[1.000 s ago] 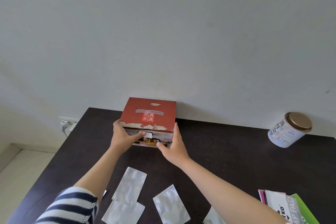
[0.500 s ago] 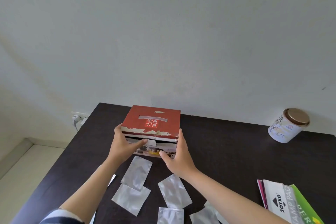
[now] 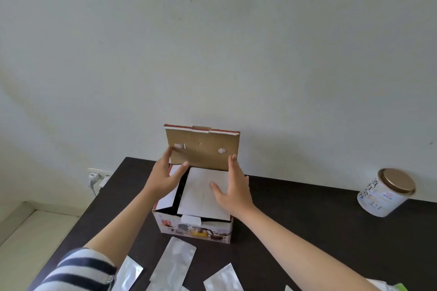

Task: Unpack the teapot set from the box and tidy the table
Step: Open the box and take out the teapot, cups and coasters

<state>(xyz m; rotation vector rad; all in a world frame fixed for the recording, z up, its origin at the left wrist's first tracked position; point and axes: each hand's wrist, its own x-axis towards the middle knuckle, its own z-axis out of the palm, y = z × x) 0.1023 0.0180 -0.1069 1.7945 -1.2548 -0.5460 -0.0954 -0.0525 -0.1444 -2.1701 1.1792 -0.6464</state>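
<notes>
While the dark surface (image 3: 307, 220) runs wide under everything, the box (image 3: 196, 227) stands at its middle near the wall, its long axis lying left to right across the person's view. Its lid (image 3: 203, 149) is swung up on the far edge and stands nearly upright, brown inside facing the camera. Under it a white inner flap (image 3: 201, 194) covers most of the opening, and a dark gap shows on the left side; no teapot can be seen yet. The left hand (image 3: 163, 175) is spread, fingertips at the lid's left edge, thumb toward the lid's lower edge. The right hand (image 3: 233, 186) is also spread, fingers straight up along the lid's right edge, thumb lying on the white flap. Both hands are equally near; I judge the flap, directly below the right thumb, must lift next. Silver pouches (image 3: 173, 264) lie on the near side of the box.
</notes>
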